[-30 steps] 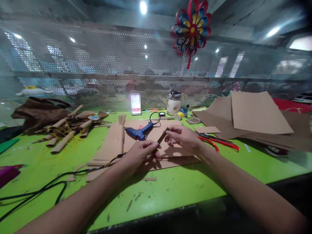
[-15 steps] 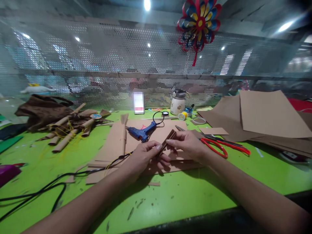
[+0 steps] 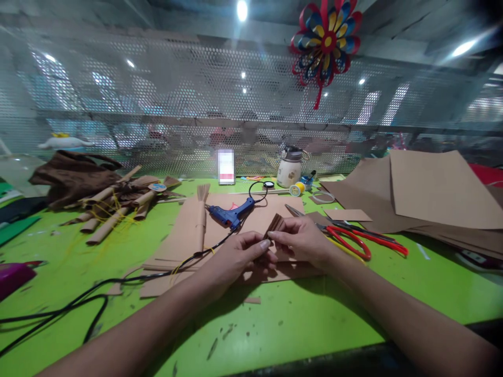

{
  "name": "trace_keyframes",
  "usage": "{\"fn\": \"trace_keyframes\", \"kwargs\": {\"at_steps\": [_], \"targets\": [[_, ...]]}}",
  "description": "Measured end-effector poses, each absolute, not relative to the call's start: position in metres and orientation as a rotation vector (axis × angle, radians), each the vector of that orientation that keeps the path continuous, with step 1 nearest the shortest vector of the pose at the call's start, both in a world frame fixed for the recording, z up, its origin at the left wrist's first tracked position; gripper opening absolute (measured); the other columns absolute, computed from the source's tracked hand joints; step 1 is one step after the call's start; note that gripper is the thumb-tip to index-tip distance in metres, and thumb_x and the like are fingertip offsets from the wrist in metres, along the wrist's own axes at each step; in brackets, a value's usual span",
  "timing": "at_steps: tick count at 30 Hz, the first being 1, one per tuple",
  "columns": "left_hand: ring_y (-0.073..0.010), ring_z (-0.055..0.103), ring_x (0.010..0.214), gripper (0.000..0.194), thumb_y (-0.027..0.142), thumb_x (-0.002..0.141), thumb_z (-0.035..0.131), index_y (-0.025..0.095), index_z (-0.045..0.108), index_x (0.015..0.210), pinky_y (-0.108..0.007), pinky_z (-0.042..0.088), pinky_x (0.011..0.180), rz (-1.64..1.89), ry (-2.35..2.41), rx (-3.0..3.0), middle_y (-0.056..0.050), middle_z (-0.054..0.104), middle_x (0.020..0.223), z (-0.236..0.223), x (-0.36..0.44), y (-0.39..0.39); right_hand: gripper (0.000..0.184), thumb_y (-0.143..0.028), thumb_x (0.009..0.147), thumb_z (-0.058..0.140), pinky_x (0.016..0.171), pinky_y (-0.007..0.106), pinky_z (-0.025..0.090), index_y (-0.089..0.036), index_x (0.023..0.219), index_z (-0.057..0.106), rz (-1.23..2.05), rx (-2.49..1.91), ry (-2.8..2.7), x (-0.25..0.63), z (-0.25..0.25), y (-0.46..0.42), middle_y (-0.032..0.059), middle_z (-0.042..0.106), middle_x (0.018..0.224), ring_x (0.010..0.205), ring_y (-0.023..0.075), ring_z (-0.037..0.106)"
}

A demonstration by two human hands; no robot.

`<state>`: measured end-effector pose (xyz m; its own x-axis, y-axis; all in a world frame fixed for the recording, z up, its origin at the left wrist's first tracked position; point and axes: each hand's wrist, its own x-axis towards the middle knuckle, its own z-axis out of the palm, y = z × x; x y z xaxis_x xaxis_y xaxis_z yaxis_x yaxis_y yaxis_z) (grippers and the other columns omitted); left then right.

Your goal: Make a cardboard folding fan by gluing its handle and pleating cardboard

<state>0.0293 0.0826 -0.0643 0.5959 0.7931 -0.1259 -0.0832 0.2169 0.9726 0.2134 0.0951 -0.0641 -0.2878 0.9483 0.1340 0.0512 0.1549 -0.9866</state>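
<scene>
Both hands meet over flat brown paper sheets (image 3: pixel 184 235) on the green table (image 3: pixel 275 319). My left hand (image 3: pixel 238 256) pinches the lower end of a small folded, fringed piece of brown paper (image 3: pixel 274 226). My right hand (image 3: pixel 302 241) is closed on its upper part, fingers curled around it. A blue glue gun (image 3: pixel 230 213) lies just behind the hands, with its black cord (image 3: pixel 118 283) trailing off to the left. Red-handled scissors (image 3: pixel 353 238) lie right of my right hand.
Rolled brown paper tubes (image 3: pixel 113 207) and brown cloth (image 3: pixel 70 175) are piled at the left. Large brown sheets (image 3: pixel 432 188) are stacked at the right. A white jar (image 3: pixel 290 167), tape rolls (image 3: pixel 294 188) and a perforated metal screen (image 3: pixel 157 104) line the back. A paper pinwheel (image 3: pixel 325 39) hangs above.
The hands have moved closer together and the paper piece has turned, its fringed end now fanned upward. The view has shifted slightly left.
</scene>
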Motion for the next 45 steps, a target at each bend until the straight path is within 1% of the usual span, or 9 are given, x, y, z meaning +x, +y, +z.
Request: {"fn": "trace_keyframes", "kwargs": {"at_steps": [9, 12, 16, 26, 29, 35, 39, 43, 45], "targets": [[-0.0120, 0.059, 0.065, 0.027, 0.040, 0.075, 0.070, 0.015, 0.063, 0.083, -0.029, 0.050, 0.068, 0.721, 0.832, 1.135, -0.004, 0.062, 0.078, -0.063, 0.028, 0.083, 0.033, -0.046, 0.071, 0.072, 0.043, 0.022, 0.036, -0.016, 0.062, 0.061, 1.146, -1.048, -1.530, 0.213, -0.061, 0.095, -0.0014, 0.057, 0.052, 0.043, 0.0084, 0.046], [-0.0082, 0.049, 0.057, 0.027, 0.041, 0.076, 0.069, 0.014, 0.064, 0.076, -0.020, 0.039, 0.054, 0.717, 0.834, 1.208, -0.001, 0.056, 0.065, -0.062, 0.027, 0.082, 0.030, -0.044, 0.070, 0.073, 0.047, 0.023, 0.039, -0.015, 0.068, 0.065, 1.204, -0.993, -1.556, 0.213, -0.057, 0.093, -0.0006, 0.059, 0.056, 0.047, 0.0089, 0.047], [-0.0064, 0.037, 0.048, 0.033, 0.044, 0.081, 0.063, 0.012, 0.065, 0.077, -0.020, 0.026, 0.046, 0.671, 0.786, 1.282, 0.001, 0.050, 0.056, -0.061, 0.026, 0.081, 0.031, -0.043, 0.068, 0.074, 0.046, 0.023, 0.039, -0.014, 0.067, 0.064, 1.328, -0.939, -1.504, 0.211, -0.055, 0.089, -0.0005, 0.058, 0.057, 0.047, 0.0085, 0.047], [-0.0092, 0.047, 0.054, 0.033, 0.046, 0.086, 0.055, 0.013, 0.062, 0.087, -0.024, 0.039, 0.057, 0.636, 0.704, 1.214, 0.000, 0.053, 0.062, -0.065, 0.030, 0.081, 0.038, -0.041, 0.059, 0.082, 0.039, 0.018, 0.035, -0.015, 0.065, 0.055, 1.482, -0.906, -1.248, 0.212, -0.065, 0.098, -0.0030, 0.058, 0.052, 0.043, 0.0068, 0.048], [-0.0090, 0.051, 0.055, 0.030, 0.044, 0.083, 0.061, 0.014, 0.060, 0.089, -0.023, 0.039, 0.056, 0.607, 0.778, 1.206, -0.002, 0.058, 0.065, -0.067, 0.030, 0.082, 0.039, -0.043, 0.058, 0.082, 0.036, 0.017, 0.032, -0.016, 0.062, 0.054, 1.424, -0.964, -1.249, 0.212, -0.063, 0.098, -0.0043, 0.056, 0.048, 0.038, 0.0055, 0.044], [-0.0084, 0.048, 0.046, 0.033, 0.046, 0.075, 0.067, 0.014, 0.057, 0.075, -0.019, 0.031, 0.044, 0.676, 0.965, 1.253, -0.001, 0.056, 0.058, -0.072, 0.030, 0.089, 0.041, -0.052, 0.064, 0.073, 0.033, 0.017, 0.029, -0.017, 0.062, 0.054, 1.302, -1.049, -1.302, 0.216, -0.061, 0.103, -0.0035, 0.058, 0.049, 0.036, 0.0050, 0.042], [-0.0102, 0.048, 0.044, 0.039, 0.048, 0.070, 0.070, 0.015, 0.061, 0.088, -0.019, 0.033, 0.042, 0.814, 1.021, 1.232, 0.000, 0.056, 0.056, -0.073, 0.032, 0.092, 0.039, -0.054, 0.069, 0.067, 0.037, 0.019, 0.033, -0.017, 0.063, 0.054, 1.177, -1.082, -1.369, 0.221, -0.058, 0.110, -0.0036, 0.056, 0.051, 0.039, 0.0057, 0.043], [-0.0100, 0.046, 0.044, 0.048, 0.046, 0.071, 0.069, 0.017, 0.057, 0.107, -0.021, 0.037, 0.044, 0.913, 1.047, 1.190, 0.003, 0.054, 0.054, -0.066, 0.034, 0.089, 0.040, -0.052, 0.085, 0.044, 0.043, 0.022, 0.040, -0.017, 0.068, 0.055, 0.738, -1.280, -1.581, 0.233, -0.055, 0.121, -0.0004, 0.059, 0.060, 0.045, 0.0084, 0.048], [-0.0088, 0.043, 0.042, 0.049, 0.046, 0.073, 0.066, 0.017, 0.056, 0.110, -0.021, 0.037, 0.045, 0.960, 1.089, 1.260, 0.005, 0.051, 0.051, -0.064, 0.035, 0.088, 0.042, -0.050, 0.086, 0.043, 0.048, 0.023, 0.041, -0.016, 0.066, 0.058, 0.566, -1.379, -1.652, 0.243, -0.055, 0.128, 0.0010, 0.060, 0.062, 0.051, 0.0102, 0.051]]}}
